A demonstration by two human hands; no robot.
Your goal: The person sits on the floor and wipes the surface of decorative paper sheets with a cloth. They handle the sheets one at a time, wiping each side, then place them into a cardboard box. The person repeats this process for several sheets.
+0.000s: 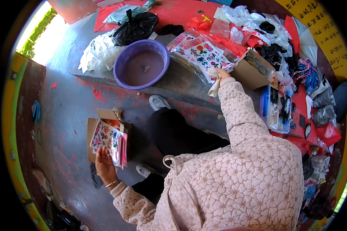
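Observation:
My right hand (224, 74) is closed on a crumpled off-white cloth (213, 87), which hangs at the near edge of flower-patterned sheets (203, 51). These sheets, some in clear plastic, lie on the raised grey ledge. On the left, my left hand (105, 164) is turned palm up with its fingers stretched out and nothing in the palm. Its fingertips are beside a stack of pink-edged flower sheets (108, 138), which leans in an open cardboard box (91, 133) on the floor. Whether the fingers touch the stack, I cannot tell.
A purple basin (118, 63) of murky water stands on the ledge, by white (98, 56) and black plastic bags (137, 29). Right of my right hand are a cardboard box (247, 73) and a blue-edged plastic bin (273, 123) of small goods. Plastic bags (250, 19) cover red cloth behind.

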